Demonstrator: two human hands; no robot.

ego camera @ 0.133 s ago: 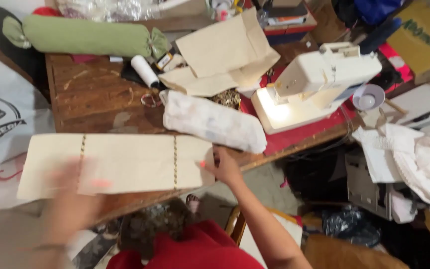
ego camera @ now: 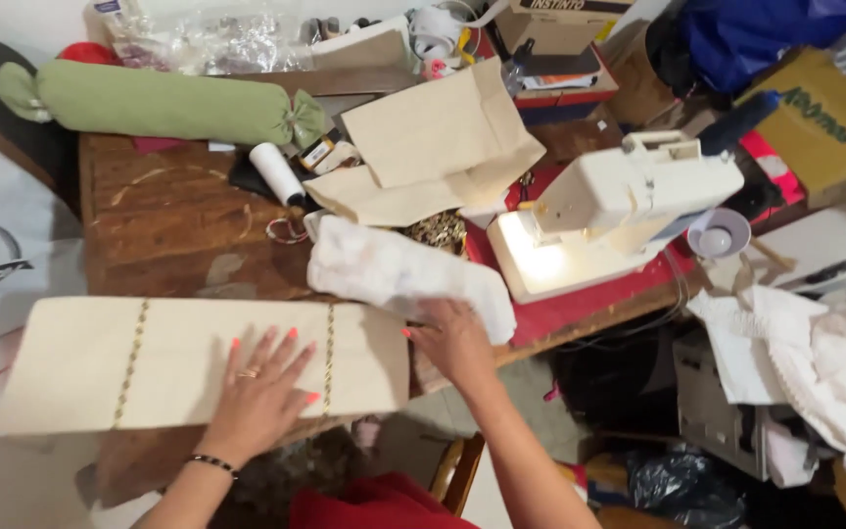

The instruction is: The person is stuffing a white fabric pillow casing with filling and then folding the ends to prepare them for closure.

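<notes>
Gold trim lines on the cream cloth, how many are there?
2. One gold trim line crosses the cream cloth left of the left hand; the other gold trim line runs beside its fingertips.

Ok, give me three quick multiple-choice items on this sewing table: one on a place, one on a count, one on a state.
1. Where does the left hand lie?
A. On the long cream fabric panel
B. On the green bolster cushion
C. On the white sewing machine

2. How many gold trim lines cross the panel?
A. One
B. Two
C. Four

3. The sewing machine's lamp is:
A. Off
B. On
C. Covered

Key: 1 A, the palm rests flat on the panel; 2 B, two stripes run across it; 3 B, the machine bed glows bright.
</notes>
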